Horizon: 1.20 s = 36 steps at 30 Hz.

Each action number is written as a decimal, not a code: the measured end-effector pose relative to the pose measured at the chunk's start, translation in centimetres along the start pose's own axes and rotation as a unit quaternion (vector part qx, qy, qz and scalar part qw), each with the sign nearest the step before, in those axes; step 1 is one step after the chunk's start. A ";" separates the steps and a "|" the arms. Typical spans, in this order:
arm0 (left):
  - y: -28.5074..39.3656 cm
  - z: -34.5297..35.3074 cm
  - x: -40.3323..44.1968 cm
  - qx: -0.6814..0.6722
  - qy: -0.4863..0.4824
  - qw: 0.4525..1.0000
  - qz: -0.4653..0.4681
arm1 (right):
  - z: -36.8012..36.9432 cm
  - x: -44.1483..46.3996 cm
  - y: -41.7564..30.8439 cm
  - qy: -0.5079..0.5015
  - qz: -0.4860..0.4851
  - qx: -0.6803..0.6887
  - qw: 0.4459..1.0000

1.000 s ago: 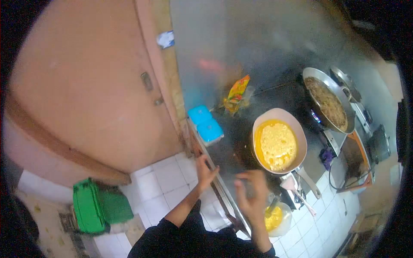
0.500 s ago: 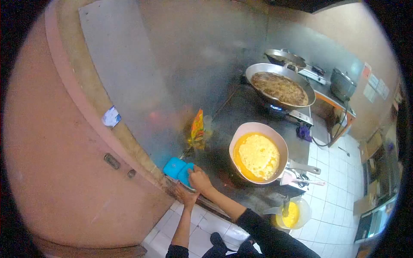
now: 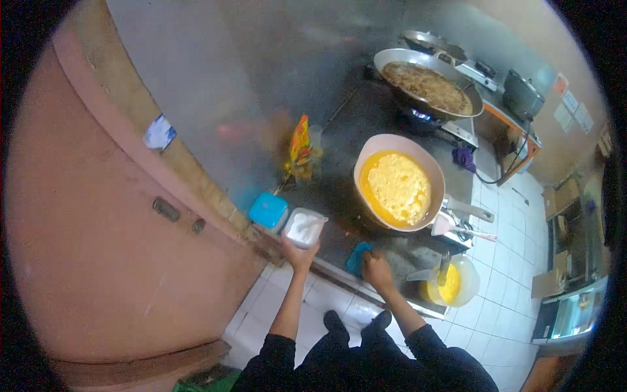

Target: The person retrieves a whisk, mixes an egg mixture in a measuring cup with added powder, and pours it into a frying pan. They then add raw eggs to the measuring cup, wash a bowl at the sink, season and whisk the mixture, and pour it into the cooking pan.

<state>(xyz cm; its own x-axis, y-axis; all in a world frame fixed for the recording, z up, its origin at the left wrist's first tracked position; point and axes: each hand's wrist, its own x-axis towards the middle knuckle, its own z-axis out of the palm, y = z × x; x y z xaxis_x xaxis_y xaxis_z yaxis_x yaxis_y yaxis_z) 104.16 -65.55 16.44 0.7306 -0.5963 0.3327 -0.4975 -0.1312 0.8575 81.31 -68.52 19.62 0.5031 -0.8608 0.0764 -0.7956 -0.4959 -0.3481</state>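
Observation:
In the head view, my left hand [image 3: 300,255] grips an uncovered square container [image 3: 304,227] with white powder inside. My right hand [image 3: 377,271] has its fingers closed on a blue lid [image 3: 357,257], held low over the counter's front edge. A second container with a blue lid [image 3: 268,210] stands just left of the uncovered one. Beyond my right hand, a pink frying pan [image 3: 386,143] holds a round, pale yellow egg mixture [image 3: 400,183] in orange-yellow oil. To the right is a clear plastic jug [image 3: 469,282] of beaten egg with a utensil in it.
A large wok [image 3: 385,59] of bubbling brown oil sits over a lit burner [image 3: 422,116]. A pink spatula [image 3: 445,226] lies by the pan handle. A yellow-red packet [image 3: 301,147] stands near the wall. Right of it all are a lidded pot [image 3: 522,97] and white floor tiles [image 3: 503,261].
The blue lid has come off the right-hand container. My right hand has carried it rightward, away from my left hand, which now holds the uncovered container. The view has shifted slightly.

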 end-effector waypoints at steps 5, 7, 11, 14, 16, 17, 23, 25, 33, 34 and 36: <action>-0.4 0.3 -2.3 -0.088 0.007 0.995 0.044 | -4.4 1.8 -4.3 0.127 -0.034 0.136 0.982; 2.3 -1.0 -3.7 -0.071 -0.034 0.997 0.017 | -7.1 2.4 -6.3 0.140 0.000 0.354 0.925; 7.0 -3.8 -7.5 -0.074 -0.039 0.995 0.047 | -7.4 1.6 -5.6 0.064 0.027 0.344 0.936; 10.0 -5.4 -10.3 -0.022 -0.014 0.997 0.079 | -9.5 -1.3 -5.2 0.057 0.018 0.346 0.936; 13.0 -6.3 -11.7 -0.029 -0.020 0.994 0.105 | -10.3 -2.9 -4.6 0.086 0.018 0.369 0.925; 13.5 -6.5 -12.7 -0.038 -0.027 0.993 0.105 | -10.4 -3.6 -4.2 0.087 0.019 0.370 0.925; 16.7 -6.0 -17.7 -0.018 -0.029 0.991 0.129 | -13.2 -8.6 -3.4 0.026 0.058 0.528 0.847; 17.0 -5.6 -18.9 0.000 -0.033 0.992 0.121 | -14.5 -9.9 -2.4 0.076 -0.036 0.467 0.880; 21.3 -5.6 -21.4 -0.045 -0.076 0.992 0.087 | -17.1 -12.3 1.7 0.191 -0.311 0.239 0.900; 21.5 -5.4 -21.6 -0.046 -0.076 0.992 0.089 | -16.8 -12.5 2.0 0.189 -0.323 0.235 0.897; 21.9 -5.1 -22.2 -0.039 -0.080 0.992 0.088 | -16.4 -13.3 2.4 0.173 -0.320 0.237 0.901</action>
<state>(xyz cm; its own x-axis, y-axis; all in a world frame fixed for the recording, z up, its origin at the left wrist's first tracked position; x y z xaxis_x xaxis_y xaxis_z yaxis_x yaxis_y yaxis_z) 79.43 -51.19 29.83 0.5498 -0.7230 0.4184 -0.5685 0.0431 0.8215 67.20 -60.16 33.13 0.6064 -0.4401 0.6622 -0.1045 -0.8697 -0.4823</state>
